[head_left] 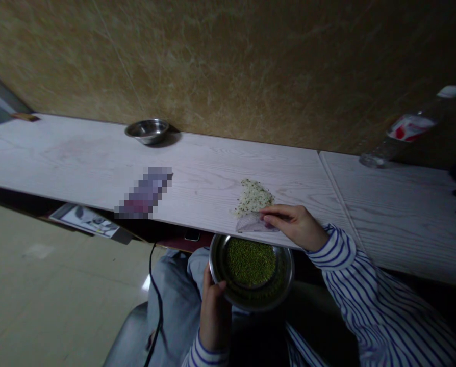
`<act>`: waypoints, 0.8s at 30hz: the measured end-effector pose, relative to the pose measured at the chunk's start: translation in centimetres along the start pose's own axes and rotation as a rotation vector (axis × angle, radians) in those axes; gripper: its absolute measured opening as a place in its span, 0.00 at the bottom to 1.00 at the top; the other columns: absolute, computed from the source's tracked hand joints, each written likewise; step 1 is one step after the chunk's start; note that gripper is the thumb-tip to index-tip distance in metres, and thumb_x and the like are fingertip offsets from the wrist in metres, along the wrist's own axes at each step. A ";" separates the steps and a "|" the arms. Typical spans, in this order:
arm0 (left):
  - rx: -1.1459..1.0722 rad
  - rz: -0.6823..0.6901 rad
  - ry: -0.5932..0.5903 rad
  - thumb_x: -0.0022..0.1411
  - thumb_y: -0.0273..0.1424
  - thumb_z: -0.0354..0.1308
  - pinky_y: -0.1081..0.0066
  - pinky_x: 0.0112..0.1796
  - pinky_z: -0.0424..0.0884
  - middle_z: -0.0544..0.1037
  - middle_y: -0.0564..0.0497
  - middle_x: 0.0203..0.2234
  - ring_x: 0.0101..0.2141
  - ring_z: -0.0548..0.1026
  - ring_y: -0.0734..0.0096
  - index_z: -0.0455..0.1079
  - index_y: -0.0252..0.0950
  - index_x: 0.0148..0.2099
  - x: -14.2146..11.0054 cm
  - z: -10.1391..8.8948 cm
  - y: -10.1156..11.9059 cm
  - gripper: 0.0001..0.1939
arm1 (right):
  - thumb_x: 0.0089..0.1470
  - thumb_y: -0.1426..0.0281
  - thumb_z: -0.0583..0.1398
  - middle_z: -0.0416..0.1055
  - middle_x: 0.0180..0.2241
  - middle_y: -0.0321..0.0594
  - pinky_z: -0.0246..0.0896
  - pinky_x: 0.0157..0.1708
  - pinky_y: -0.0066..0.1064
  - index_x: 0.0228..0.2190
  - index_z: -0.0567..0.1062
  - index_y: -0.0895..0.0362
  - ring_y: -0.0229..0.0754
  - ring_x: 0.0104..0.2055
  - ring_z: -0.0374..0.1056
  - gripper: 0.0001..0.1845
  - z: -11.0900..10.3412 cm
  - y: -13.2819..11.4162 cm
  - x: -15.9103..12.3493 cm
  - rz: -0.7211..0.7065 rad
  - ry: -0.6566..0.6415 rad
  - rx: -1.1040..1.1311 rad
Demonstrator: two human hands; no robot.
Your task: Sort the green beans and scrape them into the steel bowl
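My left hand (213, 308) grips the left rim of a steel bowl (288, 280), thumb on the rim. Small green beans, which look like mung beans (251, 260), cover the bowl's bottom. The bowl is tilted slightly below the table's front edge, above my lap. Between the thumb and fingers of my right hand (295, 224) is a thin see-through sheet (251, 222), lying low at the table edge. Just behind the sheet spreads a pile of white grains mixed with dark green bits (254, 196). Whether the sheet is plastic film or mesh, I cannot tell.
A second steel bowl (147, 133) stands by the wall on the white table (212, 158). A blurred-out flat object (146, 193) lies at the front left. On the right, a clear plastic bottle (407, 127) stands. A black cable (160, 300) hangs beside my leg.
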State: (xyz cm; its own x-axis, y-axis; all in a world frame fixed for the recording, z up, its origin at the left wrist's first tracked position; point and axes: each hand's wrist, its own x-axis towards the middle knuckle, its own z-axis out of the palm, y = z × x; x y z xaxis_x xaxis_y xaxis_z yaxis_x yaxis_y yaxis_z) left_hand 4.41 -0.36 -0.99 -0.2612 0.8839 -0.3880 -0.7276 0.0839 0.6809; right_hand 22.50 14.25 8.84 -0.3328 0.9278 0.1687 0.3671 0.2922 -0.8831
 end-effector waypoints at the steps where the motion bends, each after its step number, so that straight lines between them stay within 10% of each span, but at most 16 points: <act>1: -0.002 0.003 -0.002 0.53 0.33 0.62 0.55 0.54 0.67 0.78 0.47 0.51 0.55 0.72 0.49 0.71 0.44 0.59 0.0 0.0 0.0 0.29 | 0.53 0.65 0.65 0.83 0.35 0.42 0.77 0.34 0.33 0.39 0.84 0.55 0.40 0.30 0.78 0.13 -0.1 -0.1 -0.2 0.006 -0.010 0.006; 14: -0.003 -0.010 -0.011 0.52 0.34 0.63 0.56 0.52 0.69 0.79 0.49 0.49 0.53 0.74 0.49 0.75 0.46 0.56 -0.1 0.4 0.3 0.27 | 0.50 0.54 0.67 0.83 0.33 0.45 0.78 0.34 0.35 0.36 0.84 0.55 0.44 0.30 0.78 0.19 -4.0 1.1 -2.3 0.049 0.271 -0.070; 24: 0.001 -0.005 -0.018 0.52 0.34 0.64 0.55 0.53 0.68 0.80 0.49 0.47 0.54 0.73 0.48 0.75 0.46 0.55 -0.1 0.4 0.0 0.26 | 0.51 0.57 0.66 0.83 0.34 0.44 0.79 0.34 0.36 0.36 0.85 0.55 0.44 0.31 0.79 0.16 -3.5 1.1 -1.8 0.042 0.202 -0.083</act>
State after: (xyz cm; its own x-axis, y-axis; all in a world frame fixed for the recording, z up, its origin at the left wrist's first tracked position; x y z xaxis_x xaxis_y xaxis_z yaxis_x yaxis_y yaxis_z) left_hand 4.64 -0.28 -0.71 -0.2467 0.8915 -0.3800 -0.7281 0.0883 0.6797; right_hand 26.56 13.73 9.11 -0.1376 0.9648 0.2241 0.4499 0.2625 -0.8537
